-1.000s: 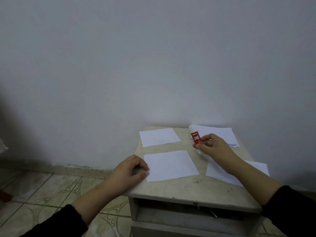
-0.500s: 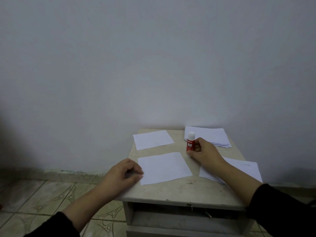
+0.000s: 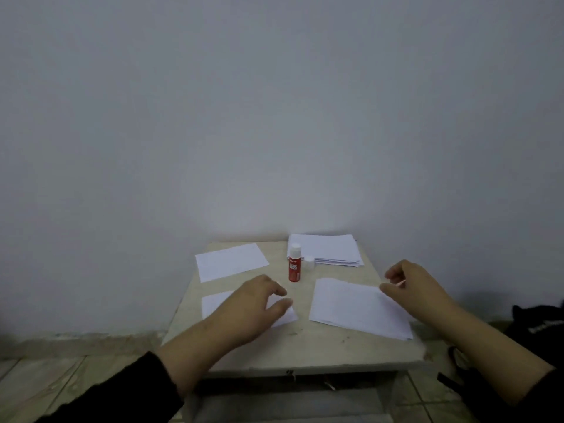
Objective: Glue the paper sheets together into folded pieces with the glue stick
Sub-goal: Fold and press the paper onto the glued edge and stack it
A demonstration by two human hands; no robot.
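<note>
Glue stick (image 3: 294, 266) red, upright, white top, on table (image 3: 305, 346).

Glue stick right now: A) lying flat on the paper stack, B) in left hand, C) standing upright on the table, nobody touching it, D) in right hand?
C: the glue stick stands upright on the table, apart from both the left hand and right hand.
</note>
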